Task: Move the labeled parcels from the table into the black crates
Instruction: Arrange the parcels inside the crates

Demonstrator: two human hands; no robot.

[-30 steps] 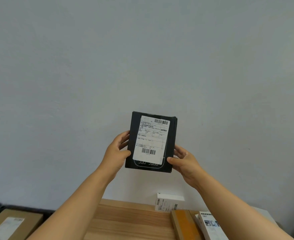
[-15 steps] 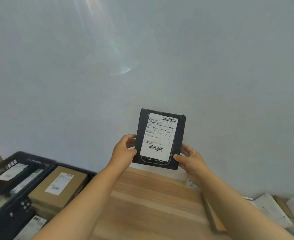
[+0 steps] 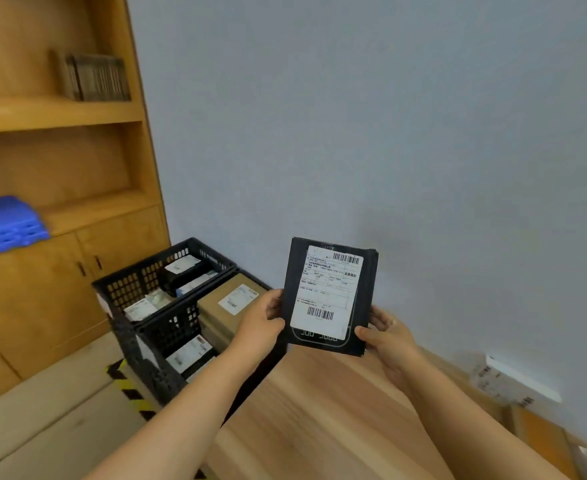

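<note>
Head view:
Parcel: black parcel (image 3: 330, 296), white label facing the camera, held upright above the wooden worktop (image 3: 319, 410).
Left hand (image 3: 261, 323): grips the parcel's left edge.
Right hand (image 3: 385, 336): grips its lower right edge.
Black crates (image 3: 153, 306): left of the worktop, holding labeled parcels.

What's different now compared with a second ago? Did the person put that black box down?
No. The view swung left, so the two black plastic crates, already holding parcels, and a wooden shelf unit came into sight. The flat black parcel with the white label is still held upright above the wooden table, left hand and right hand gripping its sides as before.
</note>
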